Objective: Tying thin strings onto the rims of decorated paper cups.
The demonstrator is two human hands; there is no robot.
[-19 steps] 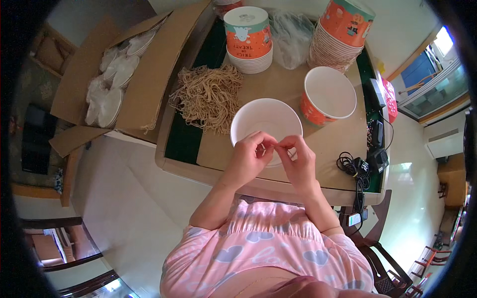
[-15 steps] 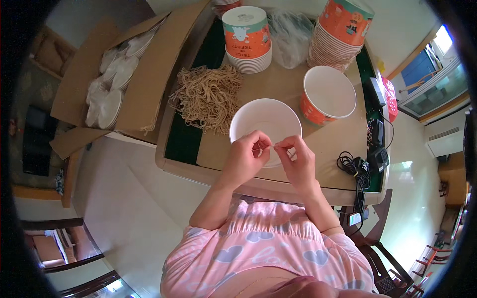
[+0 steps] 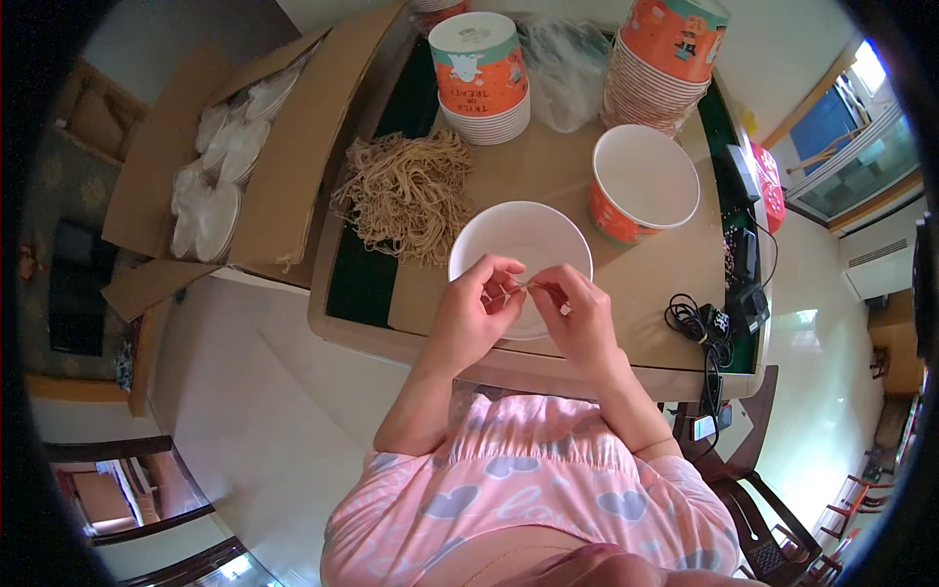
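My left hand [image 3: 471, 311] and right hand [image 3: 579, 311] are pinching a thin strand [image 3: 505, 293] in narrowed fingers, above the near side of the white tub [image 3: 518, 235]. Since a moment ago, they are shifting slightly leftward over it; seemingly, I am still working the strand.

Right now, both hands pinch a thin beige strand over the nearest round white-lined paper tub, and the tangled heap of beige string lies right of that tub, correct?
Wrong side: the head view shows the tangled heap of beige string left of the nearest round white-lined paper tub; the rest stands.
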